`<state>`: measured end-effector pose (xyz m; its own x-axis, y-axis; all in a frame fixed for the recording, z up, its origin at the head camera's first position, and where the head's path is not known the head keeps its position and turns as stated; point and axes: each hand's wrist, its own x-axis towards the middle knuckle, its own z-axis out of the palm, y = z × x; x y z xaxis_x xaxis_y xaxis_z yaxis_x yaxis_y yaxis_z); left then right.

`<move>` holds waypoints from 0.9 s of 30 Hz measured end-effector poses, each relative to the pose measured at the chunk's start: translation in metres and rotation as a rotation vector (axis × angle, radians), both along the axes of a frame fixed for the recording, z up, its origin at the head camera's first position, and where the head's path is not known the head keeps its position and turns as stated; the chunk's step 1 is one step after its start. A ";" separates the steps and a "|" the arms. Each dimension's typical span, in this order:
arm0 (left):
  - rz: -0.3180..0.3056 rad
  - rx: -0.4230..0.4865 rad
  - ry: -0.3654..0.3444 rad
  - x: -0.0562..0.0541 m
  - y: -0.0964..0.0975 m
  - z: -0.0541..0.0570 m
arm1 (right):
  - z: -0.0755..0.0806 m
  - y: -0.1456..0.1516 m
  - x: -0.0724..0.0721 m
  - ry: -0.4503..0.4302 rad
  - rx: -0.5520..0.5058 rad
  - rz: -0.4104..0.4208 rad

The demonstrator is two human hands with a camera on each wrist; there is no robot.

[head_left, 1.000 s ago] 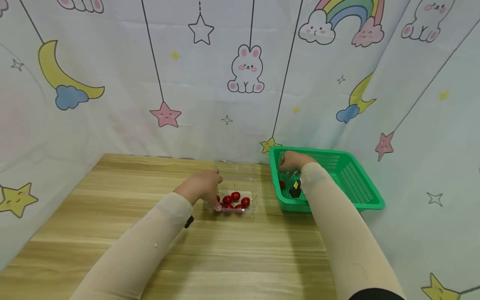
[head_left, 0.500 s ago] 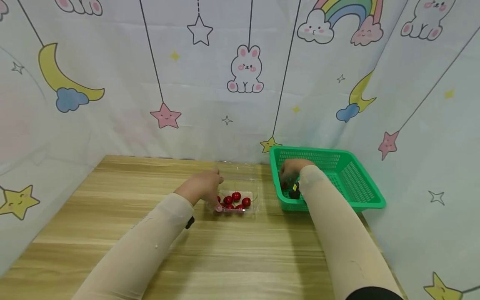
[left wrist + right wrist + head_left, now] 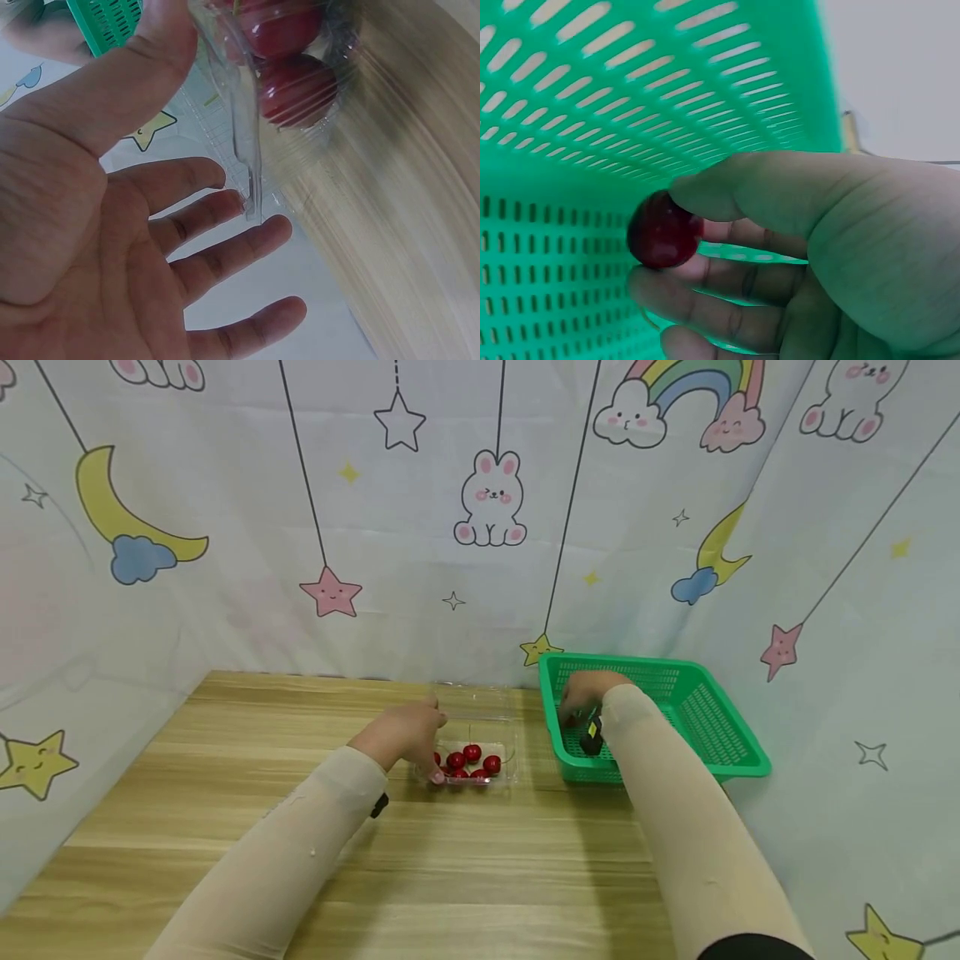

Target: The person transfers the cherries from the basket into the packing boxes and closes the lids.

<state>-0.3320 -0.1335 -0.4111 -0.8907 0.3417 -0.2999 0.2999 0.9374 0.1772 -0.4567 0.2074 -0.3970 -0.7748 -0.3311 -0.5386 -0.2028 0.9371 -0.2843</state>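
In the head view, a clear plastic box (image 3: 480, 783) with its lid raised at the back holds several red cherries (image 3: 472, 753). My left hand (image 3: 401, 731) is at the box's left side, the thumb at its rim. The left wrist view has the other fingers (image 3: 232, 259) spread and fairly straight, near the clear wall. Inside the green basket (image 3: 731, 771), my right hand (image 3: 588, 692) pinches one cherry (image 3: 664, 231) between thumb and fingers, low by the slotted wall, as the right wrist view shows. From the head view that cherry is hidden by the hand.
The box and basket stand towards the back of a wood-grain table (image 3: 480, 877). Behind and to the right hangs a pale printed cloth (image 3: 420, 527). A small black device with a yellow mark (image 3: 592, 739) is at my right wrist.
My right hand has reached lower into the basket and taken hold of the cherry that lay visible by the left wall. The left hand has stayed at the box.
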 end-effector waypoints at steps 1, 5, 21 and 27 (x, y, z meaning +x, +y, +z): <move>-0.003 -0.001 0.001 0.000 0.000 0.000 | 0.003 0.000 0.000 0.007 -0.007 -0.006; -0.002 -0.006 0.000 0.001 0.001 0.001 | 0.013 -0.002 0.004 0.050 -0.024 -0.017; 0.000 -0.006 0.007 0.001 0.000 0.000 | 0.057 -0.059 0.062 0.409 -0.042 0.098; -0.002 -0.010 0.009 0.002 0.001 0.001 | 0.046 -0.087 0.087 0.399 -0.115 0.165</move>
